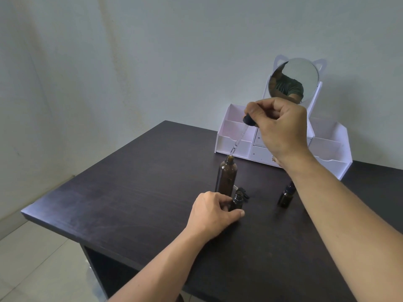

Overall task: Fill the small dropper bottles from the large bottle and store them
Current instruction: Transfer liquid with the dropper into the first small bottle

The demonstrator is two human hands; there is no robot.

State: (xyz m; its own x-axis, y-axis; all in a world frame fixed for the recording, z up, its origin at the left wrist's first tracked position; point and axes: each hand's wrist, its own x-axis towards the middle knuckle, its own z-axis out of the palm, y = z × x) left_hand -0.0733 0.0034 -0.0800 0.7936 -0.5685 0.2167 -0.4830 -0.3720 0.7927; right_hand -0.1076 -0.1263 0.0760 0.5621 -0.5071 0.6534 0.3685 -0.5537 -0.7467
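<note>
Drawing step, likely: the right hand [281, 127] pinches the black-bulbed glass dropper [239, 135] above the tall amber bottle's [226, 177] open mouth — the left hand [212, 212] grips the small uncapped amber bottle [237, 201] on the dark tabletop [130, 192]. Next — carry the tip across, steadily.

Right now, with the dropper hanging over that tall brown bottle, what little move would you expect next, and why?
Probably a short dip straight down. The right hand pinches the dropper by its black bulb, its glass tip just above the open mouth of the large bottle. The left hand holds an uncapped small bottle, apparently waiting for liquid.
</note>
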